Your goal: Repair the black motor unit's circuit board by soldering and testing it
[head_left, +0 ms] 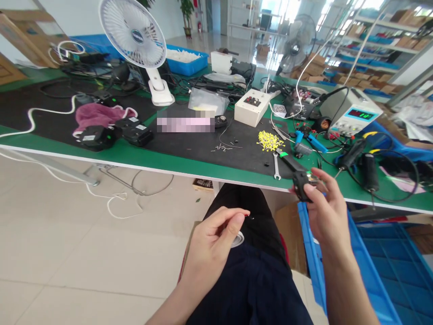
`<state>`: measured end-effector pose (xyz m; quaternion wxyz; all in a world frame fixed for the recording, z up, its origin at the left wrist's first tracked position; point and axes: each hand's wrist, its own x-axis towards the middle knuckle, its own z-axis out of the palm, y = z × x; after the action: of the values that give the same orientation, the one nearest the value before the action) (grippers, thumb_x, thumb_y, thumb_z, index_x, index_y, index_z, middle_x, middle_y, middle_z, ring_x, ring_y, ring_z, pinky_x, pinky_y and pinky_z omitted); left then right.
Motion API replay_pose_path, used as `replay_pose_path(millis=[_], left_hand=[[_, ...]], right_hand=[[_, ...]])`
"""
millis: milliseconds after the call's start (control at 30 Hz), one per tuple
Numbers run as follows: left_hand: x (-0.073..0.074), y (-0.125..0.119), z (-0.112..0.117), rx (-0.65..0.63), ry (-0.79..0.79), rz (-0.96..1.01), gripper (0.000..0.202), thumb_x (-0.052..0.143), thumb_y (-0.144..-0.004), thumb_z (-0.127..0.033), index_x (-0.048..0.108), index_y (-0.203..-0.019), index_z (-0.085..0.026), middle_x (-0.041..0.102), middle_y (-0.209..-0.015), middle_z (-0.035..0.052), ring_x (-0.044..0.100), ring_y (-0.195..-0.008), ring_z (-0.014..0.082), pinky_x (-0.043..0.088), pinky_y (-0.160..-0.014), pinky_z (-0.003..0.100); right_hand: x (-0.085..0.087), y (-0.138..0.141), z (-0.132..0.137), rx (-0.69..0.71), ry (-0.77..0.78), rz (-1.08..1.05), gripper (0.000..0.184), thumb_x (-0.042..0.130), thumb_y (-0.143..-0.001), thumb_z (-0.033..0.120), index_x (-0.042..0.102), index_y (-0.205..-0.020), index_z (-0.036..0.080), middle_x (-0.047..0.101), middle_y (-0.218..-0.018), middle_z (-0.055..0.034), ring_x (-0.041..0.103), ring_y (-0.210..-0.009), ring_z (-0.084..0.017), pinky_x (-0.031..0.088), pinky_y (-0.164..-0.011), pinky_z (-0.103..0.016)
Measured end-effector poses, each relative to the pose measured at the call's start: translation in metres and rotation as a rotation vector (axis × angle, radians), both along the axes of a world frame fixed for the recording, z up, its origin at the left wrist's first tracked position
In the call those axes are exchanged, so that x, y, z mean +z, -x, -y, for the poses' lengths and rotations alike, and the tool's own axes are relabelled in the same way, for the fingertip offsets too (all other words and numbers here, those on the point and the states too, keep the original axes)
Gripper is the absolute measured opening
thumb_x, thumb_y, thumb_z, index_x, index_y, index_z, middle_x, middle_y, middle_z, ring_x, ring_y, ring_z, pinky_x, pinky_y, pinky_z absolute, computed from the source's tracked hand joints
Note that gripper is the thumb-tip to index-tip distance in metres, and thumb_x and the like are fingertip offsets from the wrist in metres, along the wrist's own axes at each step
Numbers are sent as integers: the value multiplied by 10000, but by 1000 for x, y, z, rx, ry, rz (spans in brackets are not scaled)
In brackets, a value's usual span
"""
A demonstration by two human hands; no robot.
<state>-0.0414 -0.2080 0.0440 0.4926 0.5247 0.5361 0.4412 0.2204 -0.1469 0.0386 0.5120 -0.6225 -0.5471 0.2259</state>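
My left hand [211,241] is above my lap, its thumb and fingers pinched on the red end of a thin wire [246,214]. A white coiled cable [238,239] hangs behind the palm. At the bench's front edge, my right hand [328,212] holds a small black blocky piece [301,186] between thumb and fingers; its exact kind is unclear. Just behind it lies a black handle with a green band [287,159]; whether the two are joined I cannot tell. Close by are an open-end wrench [276,166] and a heap of small yellow-ended pieces [269,141].
On the bench stand a white fan [157,92], a cream switch box [250,108] and a power supply [352,113]. Blue-handled pliers [314,142] and a soldering iron [352,155] lie at right. Black devices [94,136] sit at left. Blue crates [382,253] stand below.
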Motion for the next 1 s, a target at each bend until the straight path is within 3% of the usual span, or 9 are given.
replay_pose_path(millis=[33, 100, 167, 300, 467, 767, 1000], left_hand=[[1, -2, 0, 8, -31, -1, 225, 651, -1007, -400, 793, -1060, -234, 737, -929, 9, 638, -768, 129, 478, -652, 232], [4, -8, 2, 20, -89, -4, 157, 694, -985, -357, 798, -1014, -244, 716, -871, -7, 615, -717, 111, 462, -610, 223], [8, -15, 4, 34, -165, -22, 89, 724, -967, -296, 800, -987, -254, 687, -809, -25, 587, -658, 91, 445, -569, 213], [12, -27, 11, 50, -414, -84, 179, 758, -924, -149, 805, -1052, -264, 705, -821, -26, 633, -658, 83, 486, -569, 200], [6, -32, 16, 57, -636, -249, 355, 765, -887, -51, 780, -1181, -250, 745, -890, -1, 687, -708, 101, 552, -656, 222], [2, -32, 15, 16, -707, -413, 305, 733, -927, -77, 744, -1199, -214, 758, -869, 11, 679, -688, 102, 497, -632, 235], [-5, -22, 18, -114, -802, -719, 413, 670, -980, -134, 646, -1389, -178, 707, -840, 32, 664, -715, 147, 447, -660, 293]], right_hand=[[3, 8, 18, 76, 68, -147, 497, 519, -1008, 520, 510, -1422, 245, 656, -1221, -111, 711, -1006, -265, 633, -826, -444], [7, 25, 52, 195, 221, -703, 372, 556, -1002, 449, 625, -1311, 253, 650, -1252, -90, 725, -959, -249, 645, -733, -388], [7, 42, 77, 235, 325, -1090, 321, 597, -991, 419, 700, -1232, 234, 674, -1207, -93, 721, -927, -235, 637, -680, -333], [2, 64, 101, 257, 368, -1371, 331, 562, -1032, 421, 758, -1187, 203, 712, -1131, -116, 714, -927, -226, 637, -690, -297], [2, 74, 106, 301, 326, -1401, 319, 504, -1075, 368, 756, -1226, 243, 716, -1132, -106, 709, -939, -217, 651, -714, -325], [-3, 77, 112, 292, 344, -1312, 305, 527, -1062, 381, 708, -1271, 252, 684, -1194, -79, 702, -855, -198, 655, -783, -373], [-10, 76, 116, 151, 260, -1025, 341, 652, -999, 401, 650, -1324, 299, 649, -1314, -77, 686, -1079, -231, 629, -815, -302]])
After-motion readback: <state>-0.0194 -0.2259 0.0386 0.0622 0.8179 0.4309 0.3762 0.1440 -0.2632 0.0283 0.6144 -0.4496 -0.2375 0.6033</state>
